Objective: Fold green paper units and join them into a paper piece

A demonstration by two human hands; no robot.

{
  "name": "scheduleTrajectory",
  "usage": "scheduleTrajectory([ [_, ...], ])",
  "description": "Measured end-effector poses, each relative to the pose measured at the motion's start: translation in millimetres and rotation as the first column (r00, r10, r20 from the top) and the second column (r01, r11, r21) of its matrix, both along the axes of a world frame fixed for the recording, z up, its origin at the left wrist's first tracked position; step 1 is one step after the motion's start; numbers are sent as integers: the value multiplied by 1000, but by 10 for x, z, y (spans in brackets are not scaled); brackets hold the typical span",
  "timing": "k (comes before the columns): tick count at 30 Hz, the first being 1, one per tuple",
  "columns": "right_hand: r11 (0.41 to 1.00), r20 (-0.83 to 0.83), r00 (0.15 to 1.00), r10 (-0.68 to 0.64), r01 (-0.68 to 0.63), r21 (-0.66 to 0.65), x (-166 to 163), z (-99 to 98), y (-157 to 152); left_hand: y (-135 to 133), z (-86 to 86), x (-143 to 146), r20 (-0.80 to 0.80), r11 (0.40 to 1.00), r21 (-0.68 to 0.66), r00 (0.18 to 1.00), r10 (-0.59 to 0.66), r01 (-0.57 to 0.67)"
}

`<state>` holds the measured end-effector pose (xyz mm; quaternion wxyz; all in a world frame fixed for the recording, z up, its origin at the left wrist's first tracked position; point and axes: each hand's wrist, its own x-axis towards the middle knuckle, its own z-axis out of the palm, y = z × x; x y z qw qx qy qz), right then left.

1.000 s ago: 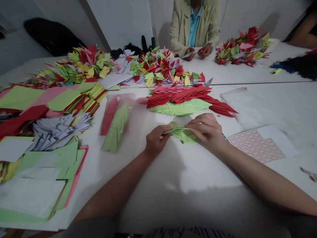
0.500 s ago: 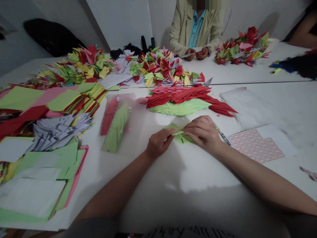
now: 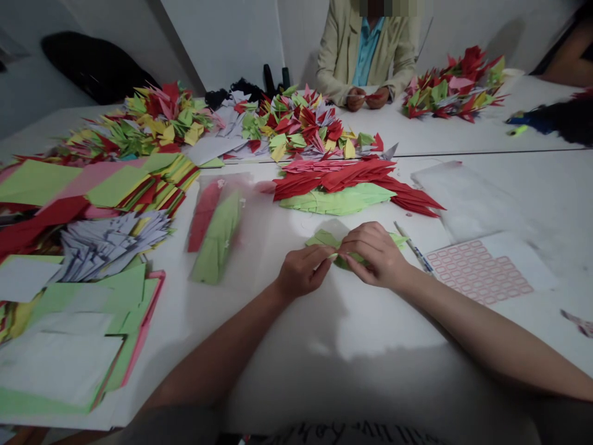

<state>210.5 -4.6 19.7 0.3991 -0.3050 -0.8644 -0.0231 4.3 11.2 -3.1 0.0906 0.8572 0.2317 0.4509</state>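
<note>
My left hand (image 3: 302, 271) and my right hand (image 3: 376, 253) meet above the white table, each in a closed pinch. Between their fingertips is a small piece of folded green paper (image 3: 333, 256), mostly covered by the fingers. More green folded papers (image 3: 323, 237) lie on the table just behind and under my right hand. Beyond them sits a fanned stack of light green folded paper (image 3: 343, 199), with red folded paper (image 3: 359, 176) behind it. A pen (image 3: 414, 248) rests right of my right hand.
A clear plastic bag (image 3: 227, 232) with red and green folded paper lies left. Stacks of coloured sheets (image 3: 111, 364) cover the left side. Heaps of folded paper (image 3: 306, 123) stand farther back. A label sheet (image 3: 479, 272) lies right. Across the table, a person's hands (image 3: 365, 99) hold paper.
My fingertips have drawn closer together, so less of the held green paper shows. My right hand has shifted slightly left and nearer to me, uncovering more of the pen.
</note>
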Motion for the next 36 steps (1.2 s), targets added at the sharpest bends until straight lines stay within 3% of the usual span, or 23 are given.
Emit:
scheduleTrajectory([
  [9, 996, -14, 1000, -13, 11, -90, 79, 53, 32, 4, -6, -3, 66, 998, -27, 996, 58, -57],
  [19, 999, -33, 999, -25, 23, -50, 92, 61, 23, 71, -24, 9, 226, 994, -60, 969, 104, -92],
  [25, 998, -17, 998, -61, 60, -28, 60, 35, 11, 71, -50, 14, 174, 996, -79, 983, 60, -47],
  [36, 997, 51, 999, 9, -5, -72, -29, 63, -21, 31, -48, 24, 41, 999, -38, 998, 39, -38],
])
